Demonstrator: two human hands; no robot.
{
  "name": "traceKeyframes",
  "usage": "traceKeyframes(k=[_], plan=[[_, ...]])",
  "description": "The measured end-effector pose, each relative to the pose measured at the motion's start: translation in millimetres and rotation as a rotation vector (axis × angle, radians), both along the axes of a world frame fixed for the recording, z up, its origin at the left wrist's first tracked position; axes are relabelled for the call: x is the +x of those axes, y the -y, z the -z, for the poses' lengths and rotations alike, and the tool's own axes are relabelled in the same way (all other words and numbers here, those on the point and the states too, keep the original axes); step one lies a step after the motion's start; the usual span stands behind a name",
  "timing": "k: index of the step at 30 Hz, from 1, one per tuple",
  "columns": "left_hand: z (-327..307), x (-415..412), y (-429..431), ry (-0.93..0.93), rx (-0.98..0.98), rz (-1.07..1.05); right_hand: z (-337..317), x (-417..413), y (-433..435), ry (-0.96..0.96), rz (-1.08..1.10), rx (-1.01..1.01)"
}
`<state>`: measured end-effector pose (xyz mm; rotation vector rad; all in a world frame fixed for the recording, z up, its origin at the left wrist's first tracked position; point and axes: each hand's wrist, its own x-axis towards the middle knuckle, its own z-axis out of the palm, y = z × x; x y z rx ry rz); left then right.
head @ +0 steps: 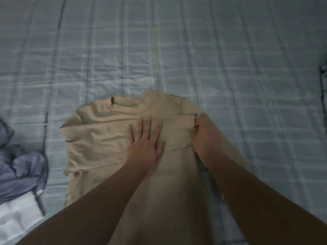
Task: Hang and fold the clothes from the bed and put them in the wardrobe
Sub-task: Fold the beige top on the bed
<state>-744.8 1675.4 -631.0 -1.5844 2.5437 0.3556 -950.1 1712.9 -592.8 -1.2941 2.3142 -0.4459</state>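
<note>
A beige shirt [106,135] lies on the bed, collar pointing away from me, with its left sleeve folded across the chest. My left hand [145,140] presses flat on the folded fabric near the middle, fingers straight. At the shirt's right edge my right hand [205,137] grips the cloth, its fingers curled around the folded side. The lower part of the shirt runs toward me between my forearms.
The bed has a light blue checked sheet [230,68] spreading wide beyond and to the right of the shirt. A crumpled grey-blue garment [23,170] and a white cloth [17,213] lie at the left edge.
</note>
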Motion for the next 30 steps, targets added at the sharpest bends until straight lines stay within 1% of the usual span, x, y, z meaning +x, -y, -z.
traceKeyframes(k=[2,3,6,7,9,11,13,15,18,20,23,27,28,30], plan=[[0.9,-0.4,0.7,0.005,-0.008,0.001,1.4,-1.8,0.0,0.000,-0.006,0.010],[0.1,-0.6,0.8,0.006,-0.008,0.001,0.1,-2.4,-1.4,0.031,0.013,-0.012],[-8.9,-7.5,-3.3,-0.010,0.012,0.045,-12.7,-6.8,-19.2,0.188,0.204,-0.179],[-14.1,-13.6,-7.1,-0.022,0.010,0.083,-19.7,-12.0,-30.8,0.193,0.262,-0.233],[-26.6,-30.2,-17.7,-0.060,0.003,0.166,-26.8,-26.7,-62.9,0.147,0.325,-0.266],[-36.3,-52.9,-29.5,-0.113,0.026,0.237,-23.7,-47.5,-101.2,0.088,0.348,-0.201],[-45.2,-78.4,-41.9,-0.154,0.054,0.291,-18.8,-67.9,-140.6,0.039,0.369,-0.068],[-51.7,-104.1,-55.0,-0.197,0.078,0.332,-19.1,-82.5,-174.6,0.024,0.422,0.074],[-55.9,-136.5,-77.8,-0.242,0.107,0.463,-20.6,-94.6,-215.0,-0.005,0.467,0.214],[-57.2,-151.1,-93.7,-0.205,0.138,0.574,-23.4,-98.2,-237.4,-0.018,0.487,0.289],[-56.3,-164.7,-121.9,-0.090,0.218,0.692,-26.8,-101.5,-270.2,-0.014,0.489,0.396],[-60.0,-181.3,-153.6,0.087,0.220,0.693,-28.7,-109.7,-303.9,0.082,0.466,0.508],[-59.5,-184.9,-158.7,0.116,0.221,0.692,-27.3,-112.8,-309.4,0.113,0.443,0.506],[-58.0,-189.8,-165.4,0.116,0.223,0.666,-24.4,-119.5,-315.8,0.146,0.404,0.448]])
